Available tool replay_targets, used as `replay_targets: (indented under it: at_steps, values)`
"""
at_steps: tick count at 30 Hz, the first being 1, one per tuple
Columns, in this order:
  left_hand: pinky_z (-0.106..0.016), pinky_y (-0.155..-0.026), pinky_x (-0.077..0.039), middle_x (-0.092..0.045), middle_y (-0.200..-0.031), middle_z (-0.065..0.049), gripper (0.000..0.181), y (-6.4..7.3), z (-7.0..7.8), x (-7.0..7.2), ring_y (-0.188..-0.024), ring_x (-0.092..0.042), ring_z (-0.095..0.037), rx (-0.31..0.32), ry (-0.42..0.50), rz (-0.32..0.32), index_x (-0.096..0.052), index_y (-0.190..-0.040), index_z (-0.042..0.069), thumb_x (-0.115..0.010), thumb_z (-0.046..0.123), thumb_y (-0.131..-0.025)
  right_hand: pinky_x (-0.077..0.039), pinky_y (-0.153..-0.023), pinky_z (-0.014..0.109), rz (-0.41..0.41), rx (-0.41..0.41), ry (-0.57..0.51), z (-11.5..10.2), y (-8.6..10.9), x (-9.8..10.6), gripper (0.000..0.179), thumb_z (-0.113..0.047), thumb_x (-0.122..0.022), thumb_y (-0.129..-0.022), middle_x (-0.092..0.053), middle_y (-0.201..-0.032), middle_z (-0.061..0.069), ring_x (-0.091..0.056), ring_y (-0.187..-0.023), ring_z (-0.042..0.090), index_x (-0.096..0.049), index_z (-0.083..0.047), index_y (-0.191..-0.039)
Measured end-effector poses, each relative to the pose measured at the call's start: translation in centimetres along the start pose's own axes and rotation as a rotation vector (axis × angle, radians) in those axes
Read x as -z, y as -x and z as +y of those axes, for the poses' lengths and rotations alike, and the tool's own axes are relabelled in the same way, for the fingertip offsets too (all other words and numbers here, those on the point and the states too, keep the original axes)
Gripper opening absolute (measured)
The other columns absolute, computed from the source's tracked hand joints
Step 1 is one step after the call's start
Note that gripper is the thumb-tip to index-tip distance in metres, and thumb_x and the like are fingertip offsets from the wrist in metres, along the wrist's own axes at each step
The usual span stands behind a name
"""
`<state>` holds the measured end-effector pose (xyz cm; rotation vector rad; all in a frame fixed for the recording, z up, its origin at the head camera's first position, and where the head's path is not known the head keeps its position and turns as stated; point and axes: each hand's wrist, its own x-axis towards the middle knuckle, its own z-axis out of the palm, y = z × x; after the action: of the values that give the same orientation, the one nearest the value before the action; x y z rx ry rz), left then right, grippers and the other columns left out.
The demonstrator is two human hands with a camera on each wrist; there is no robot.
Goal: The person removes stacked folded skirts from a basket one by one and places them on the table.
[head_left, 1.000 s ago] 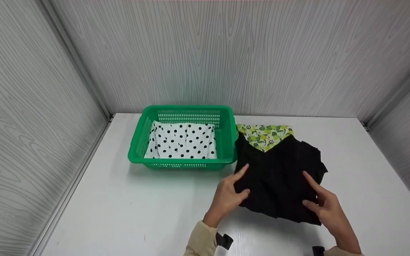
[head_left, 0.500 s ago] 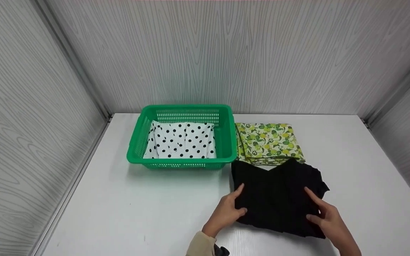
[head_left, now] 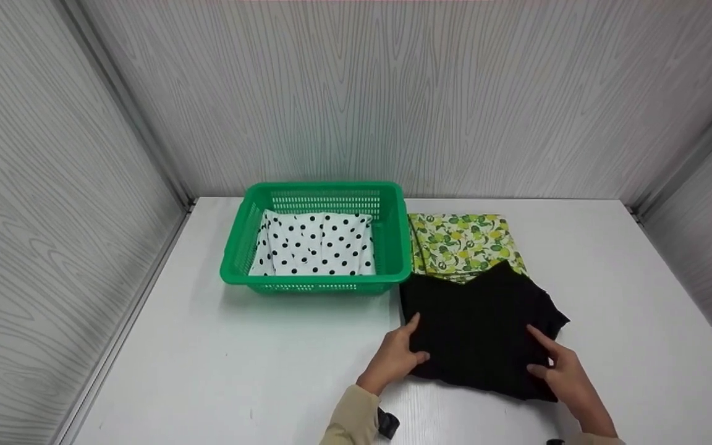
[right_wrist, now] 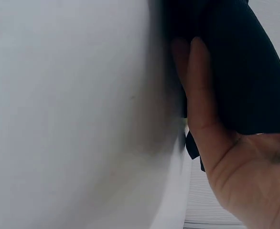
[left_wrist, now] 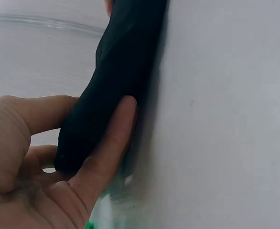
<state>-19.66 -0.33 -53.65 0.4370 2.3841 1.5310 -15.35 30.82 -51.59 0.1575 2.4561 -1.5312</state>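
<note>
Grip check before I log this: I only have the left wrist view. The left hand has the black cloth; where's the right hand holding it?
Observer: The right hand holds the right side of the black cloth.
Operator: Any other cloth nearby?
Observer: Yes, a yellow-green patterned cloth lies just beyond the black one.
Operator: Any more?
Observer: One, a white dotted cloth inside the green basket.

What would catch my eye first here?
Probably the bright green basket, with a white, black-dotted cloth inside. Right of it lies a folded yellow-green patterned cloth. Nearer the person, the left hand and right hand grip a black cloth between them.
</note>
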Motion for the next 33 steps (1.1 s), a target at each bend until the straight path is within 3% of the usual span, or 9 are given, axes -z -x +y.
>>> replay_targets:
  at_steps: [2, 4, 6, 8, 11, 17, 22, 26, 33]
  values:
    - [-0.048, -0.113, -0.035, -0.041, -0.154, -0.025, 0.076, -0.1, 0.1, 0.2, -0.142, -0.037, -0.039, -0.01, -0.023, 0.002, -0.034, -0.155, -0.005, -0.073, 0.0, -0.09, -0.02, -0.116, 0.059, -0.001, -0.006, 0.039, -0.2, -0.1, 0.2, 0.078, 0.014, -0.059, -0.088, -0.012, -0.162, 0.032, -0.011, -0.147, 0.051, -0.026, 0.004, -0.158]
    - [-0.048, -0.112, -0.036, -0.043, -0.152, -0.026, 0.074, 0.0, 0.3, 0.5, -0.141, -0.04, -0.04, -0.018, -0.066, 0.006, -0.038, -0.153, -0.005, -0.074, 0.001, -0.089, -0.034, -0.11, 0.057, 0.017, 0.006, 0.121, -0.5, -0.1, 0.4, 0.075, 0.01, -0.062, -0.089, -0.022, -0.158, 0.036, -0.03, -0.141, 0.053, -0.031, 0.004, -0.156]
    - [-0.048, -0.111, -0.038, -0.046, -0.149, -0.026, 0.068, 0.1, 0.7, 1.1, -0.139, -0.043, -0.04, -0.019, -0.128, 0.013, -0.044, -0.151, -0.005, -0.074, 0.003, -0.09, -0.049, -0.095, 0.05, 0.065, 0.021, 0.217, -0.9, -0.2, 0.7, 0.067, 0.005, -0.065, -0.089, -0.039, -0.148, 0.039, -0.055, -0.121, 0.05, -0.039, 0.006, -0.151]
    - [-0.048, -0.109, -0.04, -0.05, -0.146, -0.025, 0.06, 0.2, 1.2, 1.9, -0.136, -0.046, -0.039, -0.024, -0.208, 0.025, -0.05, -0.147, -0.004, -0.073, 0.005, -0.092, -0.052, -0.077, 0.041, 0.155, 0.044, 0.331, -1.4, -0.2, 1.1, 0.054, 0.0, -0.067, -0.09, -0.055, -0.13, 0.038, -0.066, -0.096, 0.041, -0.052, 0.008, -0.142]
    - [-0.048, -0.106, -0.043, -0.055, -0.141, -0.022, 0.048, 0.4, 2.1, 3.3, -0.131, -0.051, -0.037, -0.038, -0.294, 0.047, -0.058, -0.14, -0.002, -0.07, 0.01, -0.095, -0.047, -0.062, 0.037, 0.312, 0.07, 0.436, -2.2, -0.3, 1.6, 0.036, -0.004, -0.068, -0.09, -0.063, -0.105, 0.032, -0.064, -0.077, 0.032, -0.064, 0.011, -0.123]
    - [-0.044, -0.088, -0.053, -0.064, -0.131, -0.017, 0.037, 0.7, 3.7, 6.4, -0.106, -0.065, -0.032, -0.121, -0.255, 0.076, -0.063, -0.134, -0.002, -0.065, 0.014, -0.1, -0.047, -0.065, 0.024, 0.487, 0.23, 0.383, -4.8, -1.1, 1.7, 0.019, 0.0, -0.07, -0.09, -0.068, -0.098, 0.025, -0.067, -0.086, 0.037, -0.07, 0.011, -0.106]
    - [-0.04, -0.085, -0.056, -0.066, -0.127, -0.017, 0.031, 0.1, 4.3, 9.1, -0.104, -0.068, -0.029, -0.256, -0.221, 0.148, -0.066, -0.129, -0.004, -0.062, 0.008, -0.101, -0.045, -0.07, 0.011, 0.483, 0.389, 0.314, -8.0, -2.7, 0.7, 0.016, 0.003, -0.071, -0.091, -0.072, -0.099, 0.021, -0.069, -0.087, 0.033, -0.073, 0.008, -0.106]
    - [-0.042, -0.087, -0.055, -0.069, -0.122, -0.015, 0.026, -0.1, 4.2, 11.4, -0.104, -0.067, -0.027, -0.342, -0.298, 0.262, -0.069, -0.124, -0.002, -0.064, 0.006, -0.099, -0.047, -0.076, 0.013, 0.417, 0.446, 0.251, -10.9, -4.4, -0.8, 0.02, 0.002, -0.07, -0.092, -0.071, -0.106, 0.023, -0.07, -0.092, 0.036, -0.071, 0.008, -0.111]
    - [-0.047, -0.097, -0.049, -0.067, -0.124, -0.013, 0.027, -0.2, 3.5, 14.9, -0.116, -0.06, -0.032, -0.305, -0.435, 0.392, -0.07, -0.123, 0.003, -0.069, 0.01, -0.097, -0.055, -0.088, 0.045, 0.313, 0.53, 0.177, -14.3, -6.9, -3.4, 0.028, 0.002, -0.07, -0.093, -0.068, -0.117, 0.026, -0.069, -0.101, 0.039, -0.068, 0.01, -0.119]
